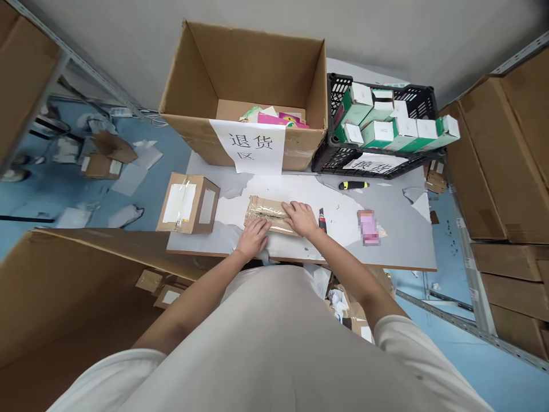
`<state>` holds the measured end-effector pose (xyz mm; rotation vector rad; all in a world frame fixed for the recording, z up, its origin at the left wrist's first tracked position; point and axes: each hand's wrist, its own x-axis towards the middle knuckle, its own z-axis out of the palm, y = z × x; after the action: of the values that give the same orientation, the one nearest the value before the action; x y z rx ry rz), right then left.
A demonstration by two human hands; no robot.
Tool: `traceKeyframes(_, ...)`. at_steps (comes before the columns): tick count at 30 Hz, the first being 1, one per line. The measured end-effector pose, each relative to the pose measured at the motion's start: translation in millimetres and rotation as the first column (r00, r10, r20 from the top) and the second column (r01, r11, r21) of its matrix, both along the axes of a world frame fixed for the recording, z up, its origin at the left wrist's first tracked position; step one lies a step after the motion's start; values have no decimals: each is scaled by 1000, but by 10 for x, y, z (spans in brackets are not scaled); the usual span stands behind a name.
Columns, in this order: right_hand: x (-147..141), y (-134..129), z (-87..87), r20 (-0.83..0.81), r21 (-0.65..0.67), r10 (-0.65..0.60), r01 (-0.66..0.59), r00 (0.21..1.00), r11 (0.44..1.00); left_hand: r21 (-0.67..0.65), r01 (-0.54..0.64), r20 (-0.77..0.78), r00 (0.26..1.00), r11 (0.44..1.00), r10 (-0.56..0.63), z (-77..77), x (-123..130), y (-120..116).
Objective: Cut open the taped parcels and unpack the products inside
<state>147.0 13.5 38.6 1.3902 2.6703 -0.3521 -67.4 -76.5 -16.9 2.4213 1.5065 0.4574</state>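
Observation:
A small flat cardboard box point(274, 209) lies on the table in front of me, wrapped in shiny clear tape with a dark seam along its top. My left hand point(254, 236) rests on its near left part, fingers laid out flat. On the right end, my right hand point(302, 218) holds the box with bent fingers, covering that corner. Just right of this hand lies a red and black box cutter point(322, 221), partly hidden behind the wrist. A taller taped cardboard box point(189, 203) with white labels stands to the left.
At the back, a large open carton point(257, 74) holds colourful packets. Beside it a black plastic crate point(338, 154) carries several green-and-white boxes point(377, 135). A yellow and black cutter point(353, 185) and a blurred pink item point(369, 227) lie right. Another big carton point(98, 257) stands front left.

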Motion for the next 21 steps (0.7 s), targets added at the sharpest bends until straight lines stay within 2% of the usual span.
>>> traceKeyframes(6,-104,-13,13,202,93,76,-97,976,991,62,-66,15,998,996,66,-109,72,8)
traceKeyframes(10,-100,120,114,191,-25,151,-149,970,989,86,-141,-9,990,986,143,-116,182,-63)
traceKeyframes(14,-17,431,236,136,-124,196,-180,971,976,86,-205,5,979,975,205,-93,300,-142)
traceKeyframes(18,59,728,307,77,-147,142,-129,987,981,69,-255,39,967,965,253,-56,351,-194)
traceKeyframes(21,85,796,317,20,-167,53,-49,998,985,48,-244,36,969,969,243,35,331,-191)
